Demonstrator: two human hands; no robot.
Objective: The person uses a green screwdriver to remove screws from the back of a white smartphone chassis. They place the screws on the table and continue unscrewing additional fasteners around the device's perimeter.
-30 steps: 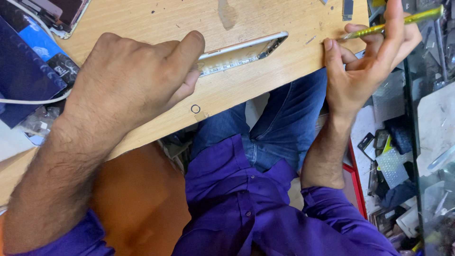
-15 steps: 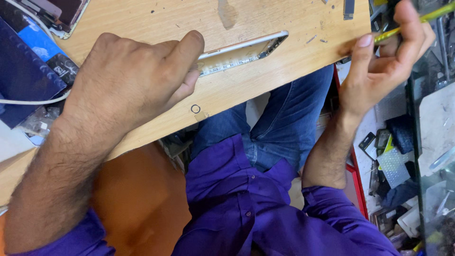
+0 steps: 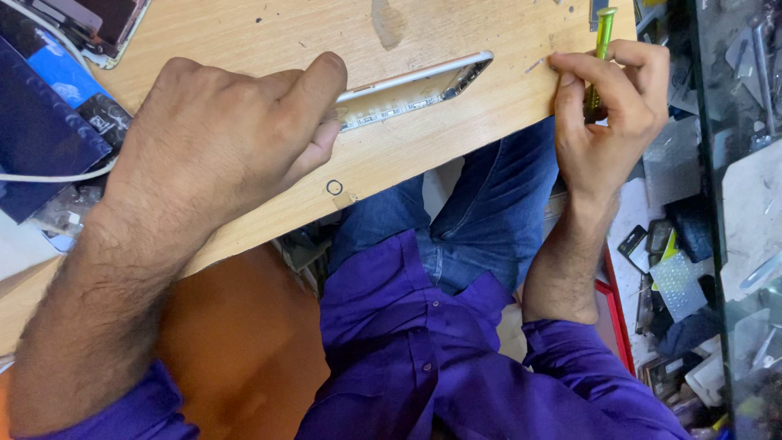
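Light wooden desk (image 3: 269,33) filled the upper view, with a small metal ring (image 3: 334,187) lying near its front edge. On it, the left hand (image 3: 220,138) lay closed over a silver phone frame with an open interior (image 3: 423,81), pressing it down on the desk. At the desk's right edge, the right hand (image 3: 611,106) was clamped around a yellow-green handled screwdriver (image 3: 601,49), held upright, fingertips touching the wood

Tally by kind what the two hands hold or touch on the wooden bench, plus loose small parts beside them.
Silver phone frame, under left hand: 1
Yellow-green-handled screwdriver, in right hand: 1
Small dark ring on wooden bench: 1
Total: 3
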